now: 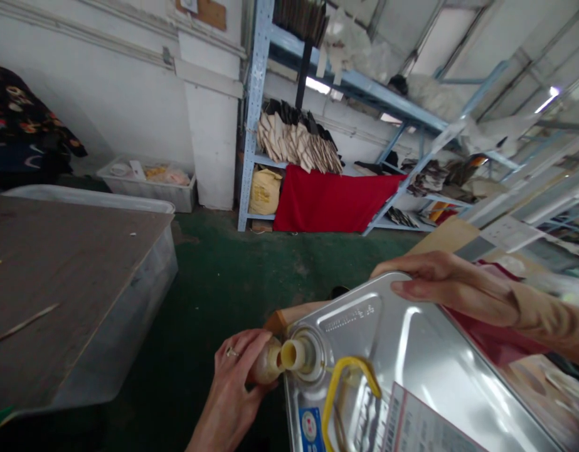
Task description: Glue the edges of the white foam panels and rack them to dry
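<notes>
Large silver rectangular metal can [440, 351] tilted, the person's right hand [440, 282] grasping its upper edge. Left hand [239, 373] clasps small cloudy yellowish bottle [265, 364] beside can's spout corner. Cream tubular spout [295, 355] uncapped, apparently lined up; liquid passed (flow, fill level indistinct) unclear.

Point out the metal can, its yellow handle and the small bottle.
Metal can [440, 351]: head view, on its bare silver face.
Yellow handle [352, 361]: head view, on its upper bend.
Small bottle [265, 365]: head view, on its body near the neck.
</notes>
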Motion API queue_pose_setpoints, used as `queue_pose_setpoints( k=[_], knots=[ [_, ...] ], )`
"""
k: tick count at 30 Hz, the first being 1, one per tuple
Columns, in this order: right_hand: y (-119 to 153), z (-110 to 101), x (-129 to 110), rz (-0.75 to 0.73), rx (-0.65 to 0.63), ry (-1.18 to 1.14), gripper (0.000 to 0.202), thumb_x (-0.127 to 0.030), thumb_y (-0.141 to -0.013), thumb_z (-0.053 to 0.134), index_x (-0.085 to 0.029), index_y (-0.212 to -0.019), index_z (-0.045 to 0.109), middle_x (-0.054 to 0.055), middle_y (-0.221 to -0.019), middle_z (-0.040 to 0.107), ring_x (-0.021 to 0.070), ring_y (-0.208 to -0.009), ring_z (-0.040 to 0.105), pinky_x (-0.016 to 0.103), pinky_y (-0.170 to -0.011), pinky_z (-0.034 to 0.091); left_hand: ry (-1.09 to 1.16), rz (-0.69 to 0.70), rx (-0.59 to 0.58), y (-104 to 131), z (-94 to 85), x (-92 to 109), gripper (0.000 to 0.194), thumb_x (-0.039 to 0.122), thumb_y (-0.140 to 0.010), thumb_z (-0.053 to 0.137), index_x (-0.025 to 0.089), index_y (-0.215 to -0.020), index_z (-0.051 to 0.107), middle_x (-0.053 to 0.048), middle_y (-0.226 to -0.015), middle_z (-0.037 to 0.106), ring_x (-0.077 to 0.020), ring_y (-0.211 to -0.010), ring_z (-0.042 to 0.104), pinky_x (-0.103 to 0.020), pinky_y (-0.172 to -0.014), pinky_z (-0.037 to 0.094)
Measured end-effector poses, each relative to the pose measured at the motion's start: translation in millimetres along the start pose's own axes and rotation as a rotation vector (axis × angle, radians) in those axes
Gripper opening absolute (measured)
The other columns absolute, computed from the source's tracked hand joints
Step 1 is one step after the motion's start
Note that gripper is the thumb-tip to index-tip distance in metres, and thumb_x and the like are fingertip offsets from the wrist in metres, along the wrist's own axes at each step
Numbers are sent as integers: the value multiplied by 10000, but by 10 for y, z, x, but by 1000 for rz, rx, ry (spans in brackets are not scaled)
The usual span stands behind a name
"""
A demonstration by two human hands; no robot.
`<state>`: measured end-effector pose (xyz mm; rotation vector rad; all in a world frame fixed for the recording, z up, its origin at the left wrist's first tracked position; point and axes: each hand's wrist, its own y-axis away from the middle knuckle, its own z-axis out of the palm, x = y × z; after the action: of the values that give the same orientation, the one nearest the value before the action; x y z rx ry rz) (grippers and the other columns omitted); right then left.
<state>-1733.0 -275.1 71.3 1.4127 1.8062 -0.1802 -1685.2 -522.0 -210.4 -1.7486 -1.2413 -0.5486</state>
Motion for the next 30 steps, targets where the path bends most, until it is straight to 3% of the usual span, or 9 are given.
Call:
queue_pose_setpoints(
  k=[14, 22, 27, 30],
  knots=[
    [158, -250, 142, 14, 15, -34, 299, -415, -831, 576, -155, -953, 661, 41, -830, 681, 210, -769, 632, 281, -646, 462, -249, 247, -48, -155, -119, 165, 715, 156, -607, 750, 322, -1259, 510, -37, -1144, 695, -289, -1040, 631, -499, -949, 386],
    [299, -444, 303, 43, 110, -107, 338, -386, -780, 641, -152, -1021, 683, 30, -851, 701, 198, -764, 649, 267, -668, 494, -311, 397, -102, -323, -215, 294, 762, 236, -558, 805, 341, -1259, 525, -22, -1133, 704, -295, -1000, 648, -509, -1003, 339],
    [365, -557, 379, 39, 169, -98, 328, -356, -770, 643, -148, -1020, 687, 16, -798, 694, 175, -700, 641, 252, -622, 489, -261, 430, -174, -460, -276, 482, 815, 251, -497, 851, 352, -1240, 530, -28, -1120, 714, -310, -979, 671, -551, -989, 399],
    [421, -653, 436, 20, 165, -109, 297, -306, -785, 617, -131, -1017, 680, 12, -792, 699, 152, -669, 631, 228, -598, 474, -193, 424, -171, -525, -364, 491, 814, 321, -504, 860, 390, -1243, 527, -18, -1111, 726, -321, -980, 682, -542, -937, 484]
  ],
)
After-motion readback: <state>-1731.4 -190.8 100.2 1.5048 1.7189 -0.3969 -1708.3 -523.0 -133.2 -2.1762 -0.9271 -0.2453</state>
